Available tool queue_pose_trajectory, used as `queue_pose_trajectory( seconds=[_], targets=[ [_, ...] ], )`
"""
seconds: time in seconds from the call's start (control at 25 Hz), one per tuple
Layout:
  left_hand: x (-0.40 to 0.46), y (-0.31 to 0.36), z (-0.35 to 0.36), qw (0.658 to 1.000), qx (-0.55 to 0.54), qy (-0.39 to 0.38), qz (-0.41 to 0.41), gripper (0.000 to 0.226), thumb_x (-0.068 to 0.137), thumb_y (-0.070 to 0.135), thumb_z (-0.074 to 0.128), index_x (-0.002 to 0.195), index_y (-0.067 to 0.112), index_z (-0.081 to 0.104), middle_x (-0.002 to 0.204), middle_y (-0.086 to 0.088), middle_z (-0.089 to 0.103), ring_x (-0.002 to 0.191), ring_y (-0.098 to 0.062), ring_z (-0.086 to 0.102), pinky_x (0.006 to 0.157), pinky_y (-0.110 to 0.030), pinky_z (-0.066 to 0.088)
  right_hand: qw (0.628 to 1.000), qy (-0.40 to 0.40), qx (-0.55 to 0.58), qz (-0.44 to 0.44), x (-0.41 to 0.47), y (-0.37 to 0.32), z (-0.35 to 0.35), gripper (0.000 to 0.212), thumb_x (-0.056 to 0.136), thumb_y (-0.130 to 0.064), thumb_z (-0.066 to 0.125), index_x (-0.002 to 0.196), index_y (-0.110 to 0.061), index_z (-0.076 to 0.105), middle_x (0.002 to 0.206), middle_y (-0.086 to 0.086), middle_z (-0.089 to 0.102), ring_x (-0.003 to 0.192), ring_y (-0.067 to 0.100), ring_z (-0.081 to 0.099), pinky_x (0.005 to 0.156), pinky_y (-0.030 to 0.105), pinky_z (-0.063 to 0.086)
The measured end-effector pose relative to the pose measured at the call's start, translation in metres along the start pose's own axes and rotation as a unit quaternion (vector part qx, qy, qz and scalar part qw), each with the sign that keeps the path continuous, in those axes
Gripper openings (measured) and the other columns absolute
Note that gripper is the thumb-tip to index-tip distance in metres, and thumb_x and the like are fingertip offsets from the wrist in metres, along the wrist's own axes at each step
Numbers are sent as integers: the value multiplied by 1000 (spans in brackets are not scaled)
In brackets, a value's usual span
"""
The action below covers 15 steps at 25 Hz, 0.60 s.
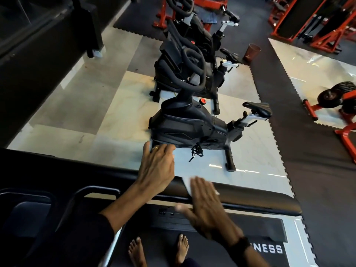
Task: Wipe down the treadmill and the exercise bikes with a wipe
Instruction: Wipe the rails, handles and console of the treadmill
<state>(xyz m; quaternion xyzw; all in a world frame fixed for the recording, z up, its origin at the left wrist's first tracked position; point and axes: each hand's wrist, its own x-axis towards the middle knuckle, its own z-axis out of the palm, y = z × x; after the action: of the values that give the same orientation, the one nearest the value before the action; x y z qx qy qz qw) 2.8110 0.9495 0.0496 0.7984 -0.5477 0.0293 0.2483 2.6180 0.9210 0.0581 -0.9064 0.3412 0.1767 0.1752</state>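
Observation:
I stand barefoot on the treadmill belt [212, 253], looking over its black handrail [260, 204]. My right hand [206, 207] lies flat with straight fingers on a white wipe [187, 185], pressing it against the handrail; the hand is motion-blurred. My left hand [157, 166] reaches forward past the rail with its fingers extended and holds nothing. A black exercise bike [190, 126] stands just beyond the treadmill on the pale floor. Two more black bikes [185, 68] line up behind it.
The treadmill console with cup holders [28, 212] is at the lower left. Red weight machines [317, 22] and a plate-loaded rack [331, 101] stand on black rubber mats at the right. A brown bin [252, 52] sits beside the bikes. A dark wall runs along the left.

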Motion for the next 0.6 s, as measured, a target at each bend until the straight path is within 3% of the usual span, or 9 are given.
queue_pose_trajectory(
  seconds=[0.08, 0.16, 0.32, 0.36, 0.44, 0.48, 0.56, 0.6],
  targets=[
    [5, 16, 7, 1000, -17, 0, 12, 34, 87, 21, 34, 106, 15, 61, 92, -2, 69, 83, -25, 66, 102, -46, 27, 998, 18, 25, -58, 31, -10, -5, 111, 77, -88, -8, 153, -15, 26, 156, 6, 34, 145, 24, 28, 122, 47, 12],
    [13, 22, 11, 999, -24, -19, -9, 40, 90, 25, 27, 108, 15, 61, 100, -2, 70, 90, -25, 67, 103, -47, 29, 995, -17, 74, -64, 55, 9, -16, 96, 82, -85, -3, 145, -25, 40, 141, 3, 53, 135, 18, 42, 121, 47, 15],
    [18, 44, 25, 998, -19, -38, -41, 41, 92, 28, 25, 107, 17, 61, 104, -2, 70, 92, -26, 66, 104, -48, 31, 989, -97, 105, 42, 49, 116, -30, 127, 59, -96, -20, 137, -27, 53, 142, -2, 56, 137, 12, 43, 121, 49, 7],
    [15, 51, 30, 998, -20, -41, -42, 37, 92, 27, 30, 107, 17, 62, 103, -2, 70, 90, -26, 67, 103, -47, 30, 989, -108, 78, 61, 33, 140, -34, 119, 67, -92, -19, 142, -28, 48, 140, -1, 57, 134, 15, 47, 120, 52, 11],
    [10, 72, 43, 998, -19, -40, -48, 36, 92, 27, 33, 108, 16, 63, 99, -1, 71, 88, -25, 67, 102, -44, 26, 998, -8, 24, 60, -3, 181, -36, 71, 94, -65, -7, 154, -37, 18, 132, 7, 58, 124, 29, 55, 111, 63, 26],
    [10, 82, 50, 998, -16, -34, -49, 39, 92, 29, 31, 108, 16, 64, 97, -1, 71, 86, -25, 68, 101, -42, 24, 997, 35, -59, 36, -18, 194, -31, 71, 95, -62, -9, 155, -32, 16, 134, 12, 56, 123, 35, 55, 109, 66, 29],
    [11, 101, 59, 998, -9, -30, -53, 43, 91, 32, 29, 108, 15, 64, 96, -1, 71, 85, -24, 68, 100, -41, 22, 992, -3, -112, 62, -35, 184, -15, 112, 82, -81, -15, 150, -9, 36, 142, 17, 51, 130, 39, 50, 116, 54, 18],
    [13, 109, 64, 998, -6, -24, -53, 43, 91, 32, 29, 107, 14, 64, 96, -1, 71, 85, -24, 68, 99, -41, 23, 992, 9, -110, 54, -40, 174, -4, 117, 82, -86, -5, 140, 0, 50, 140, 22, 53, 127, 41, 53, 114, 49, 15]
  ],
)
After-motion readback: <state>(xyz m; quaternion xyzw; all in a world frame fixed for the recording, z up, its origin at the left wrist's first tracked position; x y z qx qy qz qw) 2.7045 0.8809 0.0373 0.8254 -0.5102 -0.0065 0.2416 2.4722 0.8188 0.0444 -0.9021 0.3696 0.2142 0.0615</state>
